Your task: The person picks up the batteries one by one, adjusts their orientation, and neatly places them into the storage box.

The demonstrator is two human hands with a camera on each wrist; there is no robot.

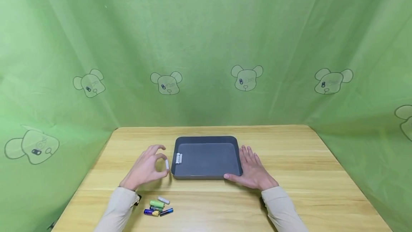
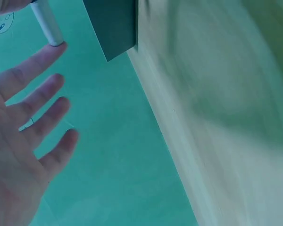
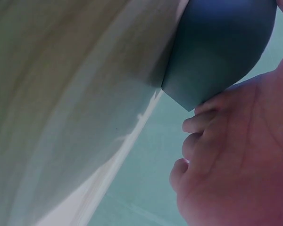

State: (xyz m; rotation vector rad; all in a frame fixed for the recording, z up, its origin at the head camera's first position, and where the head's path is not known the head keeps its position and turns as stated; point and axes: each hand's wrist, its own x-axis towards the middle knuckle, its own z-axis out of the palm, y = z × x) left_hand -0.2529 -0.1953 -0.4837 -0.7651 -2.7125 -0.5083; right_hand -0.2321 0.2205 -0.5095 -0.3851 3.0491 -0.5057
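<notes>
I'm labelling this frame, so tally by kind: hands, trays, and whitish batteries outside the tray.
Hands: 2 (left hand, right hand)
Trays: 1 (grey tray)
Whitish batteries outside it: 2 (held battery, loose battery)
Total: 5

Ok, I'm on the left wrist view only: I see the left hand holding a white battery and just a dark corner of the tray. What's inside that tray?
Observer: A few white batteries lie together near the left wall of the tray.

Operator: Good. And what's going on at its right side, out of my picture?

Observer: The right hand is there, its fingers along the right side and its thumb at the near right corner.
</notes>
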